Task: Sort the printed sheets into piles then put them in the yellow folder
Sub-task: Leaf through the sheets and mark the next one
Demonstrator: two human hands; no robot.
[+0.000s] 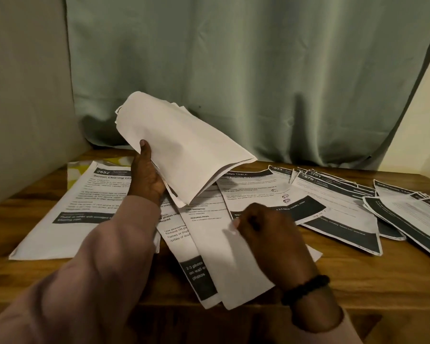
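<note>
Green curtain (pixel 246 70) is hanging behind a wooden table (pixel 358 276) where printed sheets are lying in spreading piles. At centre frame the left hand (pixel 145 173) is gripping a bowed stack of sheets (pixel 181 147), blank side up. Lower centre, the right hand (pixel 263 228) is pinching the edge of a loose sheet (pixel 224 247). Sorting looks to be underway; next, that sheet needs placing on its matching pile. Only a patterned yellow corner (pixel 85 167), possibly the folder, is showing at left, mostly buried under paper.
</note>
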